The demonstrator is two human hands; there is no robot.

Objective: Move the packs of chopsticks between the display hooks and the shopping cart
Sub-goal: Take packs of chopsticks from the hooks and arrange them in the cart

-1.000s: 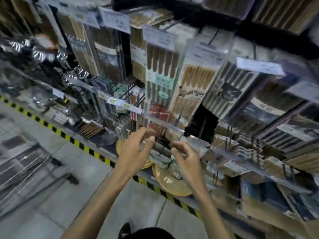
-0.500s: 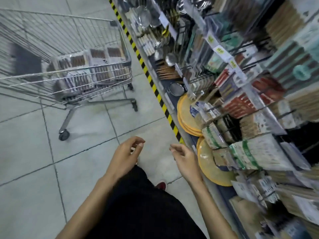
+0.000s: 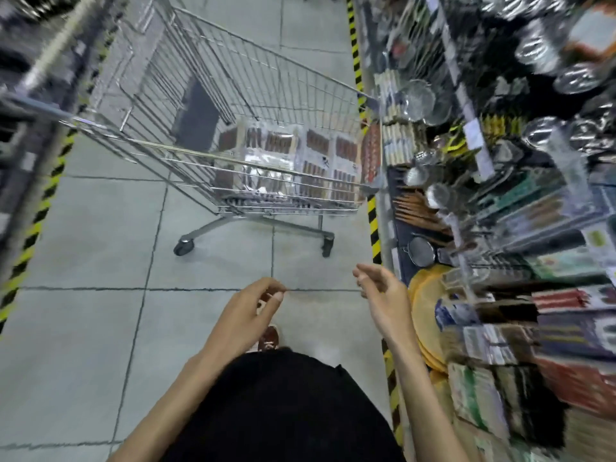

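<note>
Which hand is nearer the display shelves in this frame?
The right hand, just beside the yellow plates at the shelf foot; the left hand hangs farther out over the floor tiles. Both are empty.

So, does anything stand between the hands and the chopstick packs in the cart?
Only the near wire wall of the shopping cart, which fronts the chopstick packs; its top is open. The left hand and right hand are empty, with bare floor between them and the cart.
</note>
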